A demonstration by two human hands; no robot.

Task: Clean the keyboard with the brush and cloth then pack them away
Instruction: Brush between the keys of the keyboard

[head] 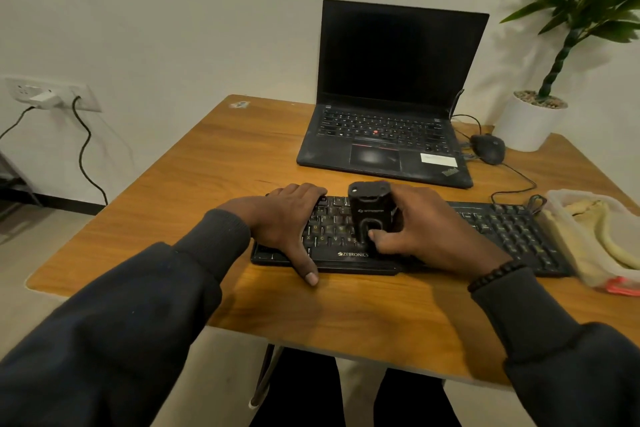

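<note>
Our right hand (427, 236) grips the brush (370, 215) upright on the keyboard (502, 229), whose long axis runs left-right; uncleaned keys stretch rightward. Our left hand (287, 222) lies flat, steadying its left end.

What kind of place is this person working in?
Probably a home or small office workspace: a wooden desk against a plain wall, with an open laptop, a wired mouse, a potted plant and a wall socket with cables.
</note>
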